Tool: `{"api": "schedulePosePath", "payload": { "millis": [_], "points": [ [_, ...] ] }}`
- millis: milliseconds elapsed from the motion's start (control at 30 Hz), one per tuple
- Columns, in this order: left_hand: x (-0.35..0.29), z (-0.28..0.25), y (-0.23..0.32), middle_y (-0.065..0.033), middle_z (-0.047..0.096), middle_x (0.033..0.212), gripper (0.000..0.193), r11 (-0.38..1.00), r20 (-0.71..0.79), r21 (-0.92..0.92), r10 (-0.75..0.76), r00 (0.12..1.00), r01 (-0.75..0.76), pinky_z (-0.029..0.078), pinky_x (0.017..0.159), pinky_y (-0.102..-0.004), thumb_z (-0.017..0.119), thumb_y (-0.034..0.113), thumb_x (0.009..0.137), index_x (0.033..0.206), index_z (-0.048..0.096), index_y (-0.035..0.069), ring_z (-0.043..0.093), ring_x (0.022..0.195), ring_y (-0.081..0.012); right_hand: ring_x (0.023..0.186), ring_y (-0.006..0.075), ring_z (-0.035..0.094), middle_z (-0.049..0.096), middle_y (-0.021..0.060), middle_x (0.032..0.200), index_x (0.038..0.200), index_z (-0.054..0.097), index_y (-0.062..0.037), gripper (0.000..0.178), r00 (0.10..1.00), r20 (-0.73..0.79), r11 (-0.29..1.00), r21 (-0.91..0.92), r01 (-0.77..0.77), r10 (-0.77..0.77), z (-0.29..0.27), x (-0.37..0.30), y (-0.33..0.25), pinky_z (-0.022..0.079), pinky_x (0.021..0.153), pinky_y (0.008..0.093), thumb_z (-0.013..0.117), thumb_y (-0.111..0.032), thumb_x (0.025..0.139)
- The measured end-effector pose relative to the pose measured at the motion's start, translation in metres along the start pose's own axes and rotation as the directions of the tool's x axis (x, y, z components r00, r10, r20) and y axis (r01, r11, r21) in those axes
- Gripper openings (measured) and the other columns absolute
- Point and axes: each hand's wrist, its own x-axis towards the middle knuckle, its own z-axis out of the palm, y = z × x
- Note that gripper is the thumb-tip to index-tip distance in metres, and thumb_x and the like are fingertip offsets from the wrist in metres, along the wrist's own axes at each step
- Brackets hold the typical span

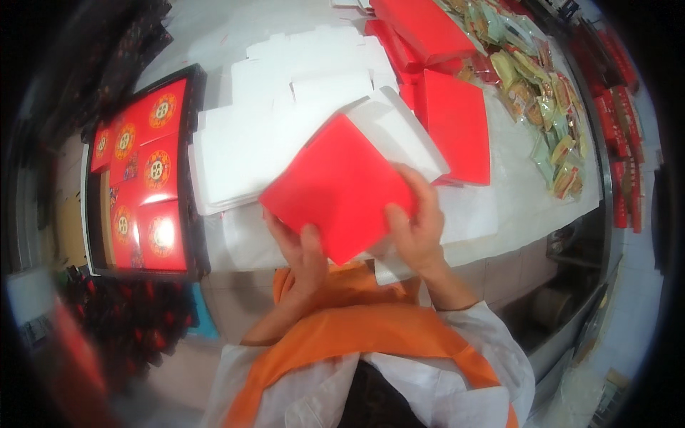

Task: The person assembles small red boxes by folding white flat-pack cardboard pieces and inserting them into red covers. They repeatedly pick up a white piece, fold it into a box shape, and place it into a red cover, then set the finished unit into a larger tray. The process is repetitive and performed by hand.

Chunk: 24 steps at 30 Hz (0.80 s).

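Observation:
A plain red square box (339, 185), seen from above, is held turned cornerwise over the near edge of the table. My left hand (301, 253) grips its lower left edge, with the thumb at the near side. On the right edge my right hand (419, 225) is closed, thumb on the red top and fingers behind. The box's underside is hidden. Just beyond it lies an open white carton piece (403, 132) with raised sides. Flat white cardboard blanks (239, 157) are stacked to the left, close to my left hand.
Several red boxes (457, 132) lie at the right, beside a heap of wrapped snack packets (528, 96). At left, a black-rimmed tray (194, 135) holds red boxes with round emblems (158, 167). Dark red-patterned items (135, 314) are piled below it. My orange apron (357, 328) faces the table edge.

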Motion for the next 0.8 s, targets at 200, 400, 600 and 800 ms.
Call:
{"api": "schedulePosePath", "payload": {
  "millis": [200,400,600,800],
  "points": [
    [-0.048,-0.038,0.011,-0.0142,0.031,0.129,0.060,0.976,0.322,-0.141,-0.111,0.940,0.163,0.029,0.097,-0.0359,0.046,0.010,0.084,0.133,0.014,0.000,0.036,0.117,-0.0228,0.076,0.0093,0.056,0.061,0.0082,0.087,0.115,0.045,0.0023,0.030,0.948,0.052,0.888,0.336,-0.313,0.315,-0.026,-0.014,0.025,0.045,0.070,0.0226,0.046,-0.001,0.086],
    [-0.055,-0.073,0.026,-0.0156,0.039,0.125,0.052,0.959,0.559,0.240,-0.265,0.786,0.153,0.029,0.097,-0.0335,0.045,0.012,0.085,0.131,0.026,-0.004,0.040,0.114,-0.0238,0.079,0.0131,0.058,0.061,0.0113,0.087,0.112,0.045,0.0021,0.026,0.843,0.499,0.835,0.362,-0.414,0.201,-0.029,-0.055,0.042,0.047,0.071,0.0245,0.039,0.002,0.087],
    [-0.036,-0.059,0.026,-0.0143,0.044,0.118,0.040,0.941,0.499,0.273,-0.316,0.807,0.200,0.031,0.094,-0.0307,0.040,0.007,0.083,0.121,0.038,-0.003,0.044,0.108,-0.0214,0.090,0.0185,0.057,0.053,0.0183,0.108,0.100,0.047,0.0006,0.016,0.794,0.565,0.692,0.482,-0.538,0.224,-0.016,-0.076,0.047,0.045,0.078,0.0282,0.042,0.002,0.085],
    [-0.045,-0.079,0.000,-0.0095,0.052,0.100,0.011,0.884,0.442,0.452,-0.341,0.830,0.123,0.037,0.086,-0.0276,0.039,0.004,0.083,0.089,0.048,-0.001,0.050,0.095,-0.0186,0.113,0.0323,0.046,0.030,0.0237,0.131,0.083,0.049,-0.0018,0.005,0.948,0.280,0.908,0.341,-0.243,0.148,-0.001,-0.101,0.035,0.039,0.089,0.0354,0.044,0.000,0.082]
  ]
}}
